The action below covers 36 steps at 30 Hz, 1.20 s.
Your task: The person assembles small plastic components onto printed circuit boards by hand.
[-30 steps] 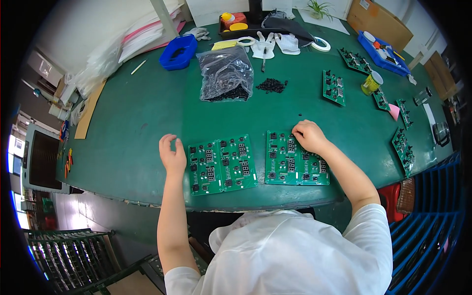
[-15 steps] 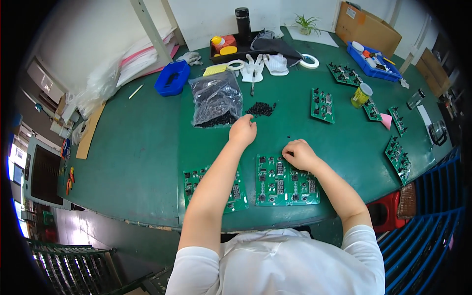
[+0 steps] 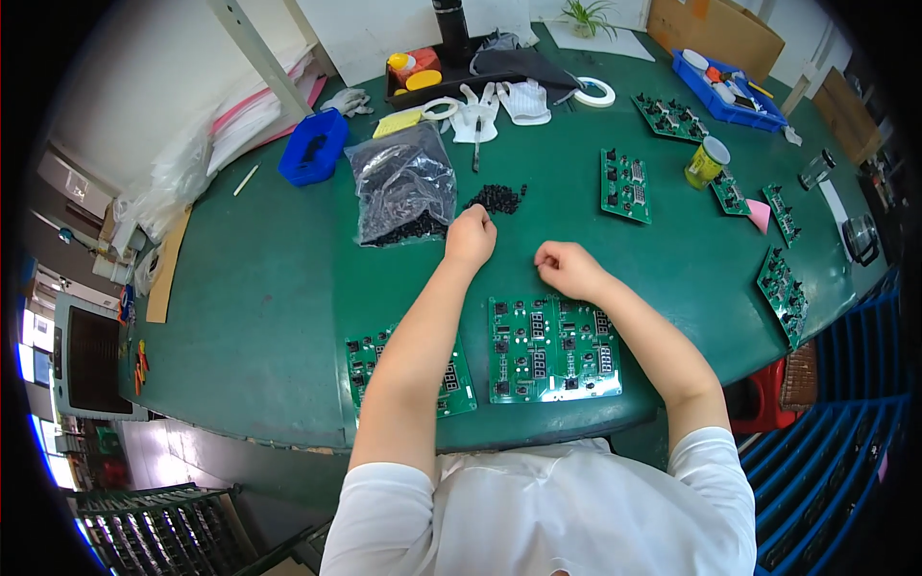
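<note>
My left hand (image 3: 471, 237) is closed at the near left edge of a pile of small black parts (image 3: 499, 199). Its fingertips are hidden, so whatever they hold does not show. My right hand (image 3: 570, 269) hovers or rests just beyond a green circuit board (image 3: 554, 350), fingers curled into a pinch; I cannot make out anything in them. That board carries black buttons and digit displays. A second circuit board (image 3: 461, 379) lies partly under my left forearm. Beside the pile lies a clear plastic bag (image 3: 403, 182) of black parts.
More circuit boards (image 3: 624, 187) lie at the right, near a yellow-green can (image 3: 706, 163). A blue tray (image 3: 314, 146) stands at the left, another blue tray (image 3: 727, 93) with supplies at the far right. White gloves (image 3: 475, 115), a pen (image 3: 476, 154) and tape rolls (image 3: 594, 93) lie at the back.
My right hand has moved away from the board's far edge to the table beyond it. The lone black part that lay there no longer shows. My left hand stays by the pile.
</note>
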Tool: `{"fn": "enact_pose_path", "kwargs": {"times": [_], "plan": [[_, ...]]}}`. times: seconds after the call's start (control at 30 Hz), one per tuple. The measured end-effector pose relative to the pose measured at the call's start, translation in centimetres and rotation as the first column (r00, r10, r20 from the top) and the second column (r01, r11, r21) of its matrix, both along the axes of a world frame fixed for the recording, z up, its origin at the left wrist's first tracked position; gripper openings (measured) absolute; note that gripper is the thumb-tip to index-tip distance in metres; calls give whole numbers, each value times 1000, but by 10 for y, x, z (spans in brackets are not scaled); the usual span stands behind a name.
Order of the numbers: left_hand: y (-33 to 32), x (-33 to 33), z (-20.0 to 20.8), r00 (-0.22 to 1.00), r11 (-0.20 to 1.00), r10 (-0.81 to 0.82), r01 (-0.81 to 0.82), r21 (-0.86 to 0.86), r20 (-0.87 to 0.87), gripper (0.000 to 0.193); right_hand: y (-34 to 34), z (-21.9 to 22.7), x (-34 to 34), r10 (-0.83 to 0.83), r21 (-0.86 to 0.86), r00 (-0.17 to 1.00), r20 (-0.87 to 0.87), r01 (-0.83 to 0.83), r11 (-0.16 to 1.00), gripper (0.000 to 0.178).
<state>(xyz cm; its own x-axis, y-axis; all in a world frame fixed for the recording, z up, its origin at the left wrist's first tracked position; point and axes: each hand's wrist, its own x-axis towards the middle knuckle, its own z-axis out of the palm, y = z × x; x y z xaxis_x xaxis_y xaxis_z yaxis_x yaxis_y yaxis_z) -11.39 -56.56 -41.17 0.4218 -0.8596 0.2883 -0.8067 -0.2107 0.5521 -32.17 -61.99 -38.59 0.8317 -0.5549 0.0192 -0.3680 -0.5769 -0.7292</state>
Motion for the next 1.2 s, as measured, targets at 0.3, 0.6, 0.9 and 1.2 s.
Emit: {"fn": "enact_pose_path", "kwargs": {"times": [0.3,0.6,0.9,1.2], "plan": [[80,-29,30,887,983,-174,132,-125,-428,10,47,0,-11,270,-326,948,168,-205,923,7],[102,-42,38,940,932,-341,340,-130,14,5,61,1,-2,159,-452,987,23,-131,882,5],[105,-65,27,915,919,-391,382,99,99,4,44,13,-14,51,-399,973,226,44,916,11],[100,-64,23,883,898,-439,429,98,164,7,19,24,-98,-395,-136,822,-410,373,918,41]]}}
